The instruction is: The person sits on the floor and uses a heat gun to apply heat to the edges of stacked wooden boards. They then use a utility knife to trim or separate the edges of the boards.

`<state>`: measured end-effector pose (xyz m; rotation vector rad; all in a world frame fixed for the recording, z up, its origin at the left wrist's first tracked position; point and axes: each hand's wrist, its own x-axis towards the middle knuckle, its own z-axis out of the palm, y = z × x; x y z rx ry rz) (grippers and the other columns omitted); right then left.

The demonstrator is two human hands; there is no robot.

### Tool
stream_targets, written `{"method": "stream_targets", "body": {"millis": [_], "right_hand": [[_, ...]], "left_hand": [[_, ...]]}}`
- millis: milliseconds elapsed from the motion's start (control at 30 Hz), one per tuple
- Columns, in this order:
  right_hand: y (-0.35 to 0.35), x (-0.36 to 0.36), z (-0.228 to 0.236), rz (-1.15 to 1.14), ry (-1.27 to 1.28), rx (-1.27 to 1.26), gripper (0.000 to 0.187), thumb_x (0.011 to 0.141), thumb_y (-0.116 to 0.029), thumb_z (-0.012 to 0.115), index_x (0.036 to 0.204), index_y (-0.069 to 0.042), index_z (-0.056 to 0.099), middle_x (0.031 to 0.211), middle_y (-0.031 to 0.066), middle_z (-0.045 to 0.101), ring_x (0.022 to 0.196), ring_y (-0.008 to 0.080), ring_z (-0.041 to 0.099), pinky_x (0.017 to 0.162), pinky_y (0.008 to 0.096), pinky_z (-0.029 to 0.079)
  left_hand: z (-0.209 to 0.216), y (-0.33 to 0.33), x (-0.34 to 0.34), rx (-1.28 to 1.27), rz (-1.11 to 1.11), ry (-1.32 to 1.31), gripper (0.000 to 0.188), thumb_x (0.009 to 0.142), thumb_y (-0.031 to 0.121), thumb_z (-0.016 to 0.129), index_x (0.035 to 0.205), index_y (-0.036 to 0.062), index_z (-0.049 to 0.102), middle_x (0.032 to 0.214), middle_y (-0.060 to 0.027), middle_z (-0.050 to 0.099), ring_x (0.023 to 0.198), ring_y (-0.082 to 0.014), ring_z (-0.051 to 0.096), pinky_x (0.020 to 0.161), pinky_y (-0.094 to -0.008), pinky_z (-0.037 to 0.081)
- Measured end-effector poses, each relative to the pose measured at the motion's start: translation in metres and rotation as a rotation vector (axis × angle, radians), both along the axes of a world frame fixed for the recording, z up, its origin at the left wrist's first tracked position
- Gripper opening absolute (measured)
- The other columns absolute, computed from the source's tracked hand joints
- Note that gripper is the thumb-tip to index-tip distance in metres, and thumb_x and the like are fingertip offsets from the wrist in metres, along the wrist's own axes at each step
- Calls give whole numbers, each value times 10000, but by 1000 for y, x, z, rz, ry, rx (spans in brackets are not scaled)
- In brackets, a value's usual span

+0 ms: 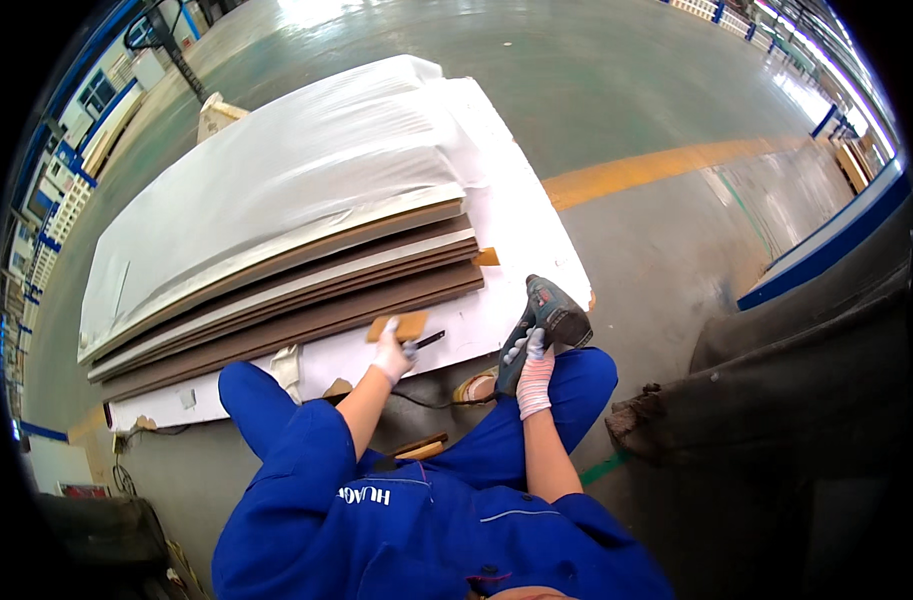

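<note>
My left hand (390,358), in a pale glove, is closed on a flat tan block (404,326) over the near edge of the white sheet. A thin dark strip-like tool (431,340) juts out beside its fingers; whether the hand grips it too I cannot tell. My right hand (534,382), in a striped glove, is wrapped round the body of a dark power tool (558,314) with a bulky black head, held above my right knee. Its exact kind is unclear. A black cord (421,403) runs from near the tool's lower end toward the left.
A stack of brown boards (306,312) lies ahead on a white base sheet (536,240), topped by white film (286,155). Dark draped cloth (776,400) is at right. Short wood pieces (421,448) lie between my legs. A yellow line (666,168) crosses the floor.
</note>
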<state>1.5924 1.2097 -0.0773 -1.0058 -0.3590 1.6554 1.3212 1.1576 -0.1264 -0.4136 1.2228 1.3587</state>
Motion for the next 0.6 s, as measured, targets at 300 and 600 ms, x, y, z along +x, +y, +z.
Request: {"method": "stream_targets", "body": {"millis": [300, 600], "right_hand": [[43, -22, -45, 194, -209, 69, 387, 871, -331, 625, 1075, -64, 434, 818, 51, 542, 612, 171, 553, 513, 315, 499], [137, -36, -123, 235, -1000, 395, 580, 793, -174, 702, 1232, 86, 427, 1202, 187, 537, 1048, 231, 519, 940, 319, 393]], "left_hand": [[-65, -156, -117, -403, 351, -36, 315, 796, 514, 626, 829, 225, 508, 660, 33, 519, 488, -80, 490, 403, -199, 333], [-107, -171, -132, -149, 346, -135, 212, 809, 346, 690, 896, 181, 590, 781, 4, 602, 645, -134, 554, 441, -211, 441]]}}
